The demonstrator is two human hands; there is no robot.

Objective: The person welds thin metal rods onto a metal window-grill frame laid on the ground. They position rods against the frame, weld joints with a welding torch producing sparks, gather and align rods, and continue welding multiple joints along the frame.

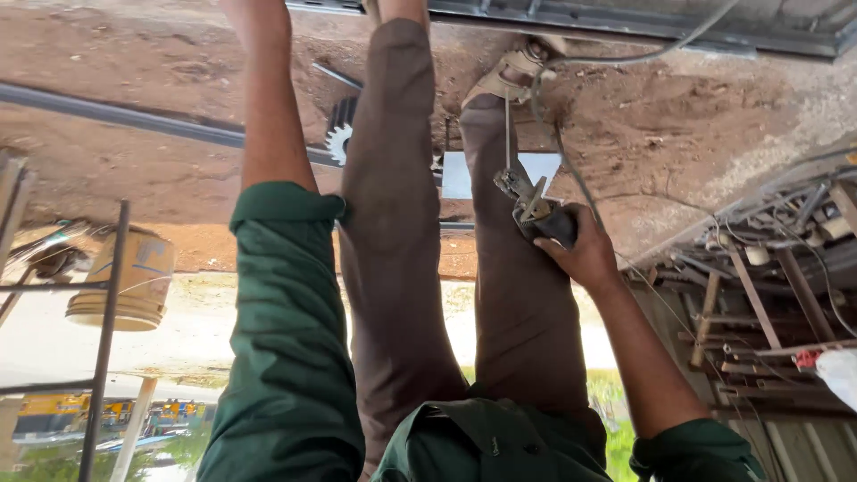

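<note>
The view is turned upside down, with my own legs in brown trousers (393, 223) running up to a shoe (511, 76) on the dirt ground. My right hand (580, 250) is closed around a welding electrode holder (536, 210) beside my right leg. A thin rod (507, 125) rises from the holder toward the shoe, and a grey cable (571, 170) trails from it across the dirt. My left arm in a green sleeve (268, 125) stretches to the top edge, where the hand is cut off. A long dark metal bar (625, 22) lies along the top.
A white flat plate (457, 174) and a toothed metal disc (339, 138) lie on the dirt behind my legs. A yellow bucket (125, 281) and a dark metal frame (107, 312) are at the left. A heap of scrap metal bars (768, 295) fills the right.
</note>
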